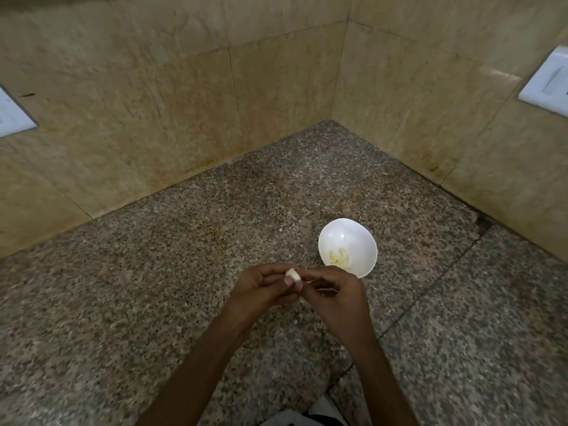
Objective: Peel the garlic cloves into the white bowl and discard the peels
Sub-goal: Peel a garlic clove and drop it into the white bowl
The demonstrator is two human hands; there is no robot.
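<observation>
Noted at mid-frame, above a speckled grey-brown granite counter (184,272): one small, pale, rounded garlic clove (292,274), raised clear of the surface and pinched from both sides. Left hand (264,287): fingers curled, thumb and fingertips closed on the clove's left side. Right hand (335,299): fingers likewise curled, thumb and forefinger closed on the clove's right end, close against the left fingertips. Cannot tell how much skin remains on the clove. Just beyond the right hand, resting upright on the counter: a round, glossy white bowl (325,238), with a small heap of pale yellow peeled cloves (339,258) at its bottom. Under the hands, largely hidden: a small white scrap (302,300), nature not determinable. Behind the counter, meeting in a corner: beige stone-patterned wall tiles (153,118), with a white rectangular switch plate (547,81) at the right edge and a second switch plate (12,115) at the left edge.
</observation>
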